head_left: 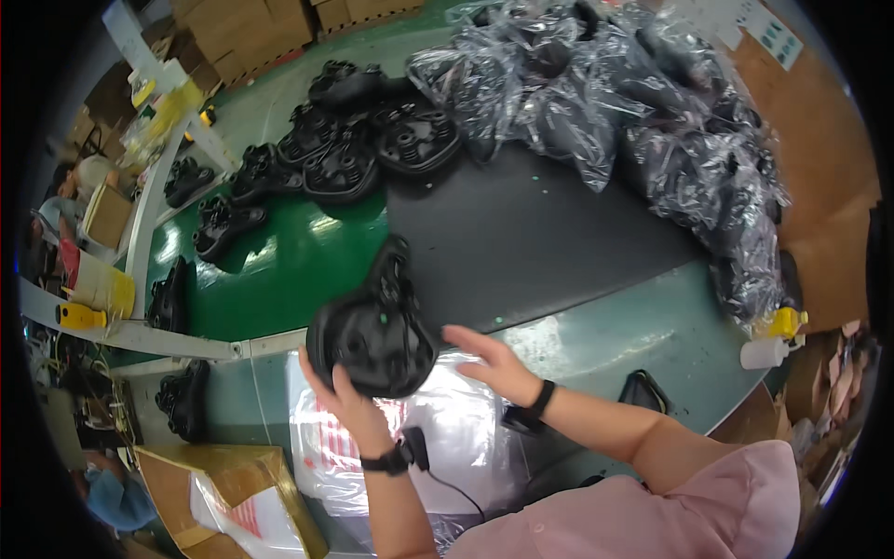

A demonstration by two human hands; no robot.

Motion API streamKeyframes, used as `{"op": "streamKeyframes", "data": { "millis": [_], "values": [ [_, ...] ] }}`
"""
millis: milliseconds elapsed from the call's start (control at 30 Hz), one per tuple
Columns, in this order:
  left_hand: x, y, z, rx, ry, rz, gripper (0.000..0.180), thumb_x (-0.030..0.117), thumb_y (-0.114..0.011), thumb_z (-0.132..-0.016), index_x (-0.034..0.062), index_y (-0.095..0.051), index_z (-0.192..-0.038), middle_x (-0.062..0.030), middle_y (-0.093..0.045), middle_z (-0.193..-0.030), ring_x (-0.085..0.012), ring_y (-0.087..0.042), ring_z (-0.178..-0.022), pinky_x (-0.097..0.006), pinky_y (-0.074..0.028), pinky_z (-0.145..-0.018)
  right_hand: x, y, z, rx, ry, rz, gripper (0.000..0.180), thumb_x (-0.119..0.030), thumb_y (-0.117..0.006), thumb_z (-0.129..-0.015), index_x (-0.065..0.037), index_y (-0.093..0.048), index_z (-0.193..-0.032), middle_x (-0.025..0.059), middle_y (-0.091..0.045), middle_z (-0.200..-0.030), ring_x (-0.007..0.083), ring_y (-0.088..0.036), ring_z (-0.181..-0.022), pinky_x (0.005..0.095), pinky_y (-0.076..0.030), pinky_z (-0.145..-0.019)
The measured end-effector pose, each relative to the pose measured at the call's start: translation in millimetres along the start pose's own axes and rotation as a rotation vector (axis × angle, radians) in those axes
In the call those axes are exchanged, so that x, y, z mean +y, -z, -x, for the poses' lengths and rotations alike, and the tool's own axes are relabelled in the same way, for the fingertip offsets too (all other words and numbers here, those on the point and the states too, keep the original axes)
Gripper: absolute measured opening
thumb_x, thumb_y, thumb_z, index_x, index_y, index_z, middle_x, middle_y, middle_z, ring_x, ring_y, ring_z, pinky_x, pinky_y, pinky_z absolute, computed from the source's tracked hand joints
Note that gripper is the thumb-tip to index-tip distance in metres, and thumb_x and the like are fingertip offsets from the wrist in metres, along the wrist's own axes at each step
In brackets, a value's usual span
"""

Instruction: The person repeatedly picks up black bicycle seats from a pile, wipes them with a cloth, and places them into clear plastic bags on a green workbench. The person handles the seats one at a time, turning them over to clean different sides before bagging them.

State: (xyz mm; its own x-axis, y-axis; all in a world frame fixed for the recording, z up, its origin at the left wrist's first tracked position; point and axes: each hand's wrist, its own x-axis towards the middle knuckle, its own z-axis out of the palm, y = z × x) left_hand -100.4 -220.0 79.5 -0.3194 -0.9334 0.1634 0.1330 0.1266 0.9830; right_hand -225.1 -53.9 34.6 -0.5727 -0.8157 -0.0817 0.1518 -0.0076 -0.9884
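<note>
A black bicycle saddle (377, 340) is tilted up in front of me, its underside with metal fittings facing me and its narrow nose pointing away. My left hand (346, 402) grips its wide rear edge from the lower left, thumb and fingers against the rim. Just off the saddle's right side, my right hand (495, 363) is open with its fingers stretched out, holding nothing. Beneath the saddle and my left hand lies a stack of clear plastic bags (470, 438) with red print. Each wrist wears a black band, and a cable runs from the left one.
Several bare black saddles (340, 172) lie beyond and to the left on the green table. Bagged saddles (568, 102) pile up at the far right beside a black mat (521, 252). A cardboard box (163, 484) stands lower left; a white bottle (762, 354) stands right. People work far left.
</note>
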Motion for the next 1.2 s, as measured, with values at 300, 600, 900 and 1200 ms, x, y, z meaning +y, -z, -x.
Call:
{"op": "streamKeyframes", "data": {
  "millis": [300, 600, 900, 1200],
  "values": [
    [104.3, 35.9, 103.9, -0.537, -0.333, 0.088, 0.047, 0.006, -0.066, -0.066, 0.0045, -0.057, -0.112, -0.0247, -0.054, -0.122, -0.0323, -0.055, -0.111, -0.039, -0.044, -0.095, -149.7, 84.8, 102.6, -0.296, 0.328, 0.994, 0.065, -0.011, -0.075, -0.060, -0.012, -0.050, -0.120, 0.0103, -0.058, -0.101, 0.0309, -0.056, -0.097, 0.0395, -0.046, -0.084],
    [165.7, 28.0, 150.6, -0.790, -0.656, -0.021, 0.050, 0.024, -0.084, -0.056, 0.0079, -0.063, -0.099, -0.0244, -0.058, -0.113, -0.0367, -0.060, -0.101, -0.040, -0.050, -0.084, -153.4, 80.6, 170.5, -0.220, 0.505, 1.090, 0.053, -0.011, -0.075, -0.058, -0.011, -0.052, -0.106, 0.0071, -0.056, -0.088, 0.0301, -0.057, -0.086, 0.0396, -0.048, -0.072],
    [145.6, 26.3, 147.3, -0.793, 0.339, 0.036, 0.054, 0.022, -0.052, -0.092, 0.0011, -0.036, -0.139, -0.0112, -0.054, -0.125, -0.0184, -0.052, -0.112, -0.027, -0.040, -0.095, -110.8, 81.7, 220.1, -0.249, -0.211, 0.395, 0.045, -0.022, -0.077, -0.073, 0.002, -0.061, -0.107, 0.0088, -0.067, -0.091, 0.0147, -0.061, -0.076, 0.0272, -0.049, -0.071],
    [96.3, 34.1, 155.1, -0.659, 0.663, 0.354, 0.047, 0.027, -0.049, -0.094, 0.0001, -0.044, -0.132, -0.0097, -0.055, -0.125, -0.0179, -0.057, -0.108, -0.030, -0.047, -0.090, -115.8, 79.2, 232.6, -0.350, -0.014, 0.408, 0.082, -0.031, -0.077, -0.074, 0.008, -0.035, -0.133, 0.0183, -0.053, -0.125, 0.0237, -0.050, -0.116, 0.0322, -0.037, -0.100]
  ]
}}
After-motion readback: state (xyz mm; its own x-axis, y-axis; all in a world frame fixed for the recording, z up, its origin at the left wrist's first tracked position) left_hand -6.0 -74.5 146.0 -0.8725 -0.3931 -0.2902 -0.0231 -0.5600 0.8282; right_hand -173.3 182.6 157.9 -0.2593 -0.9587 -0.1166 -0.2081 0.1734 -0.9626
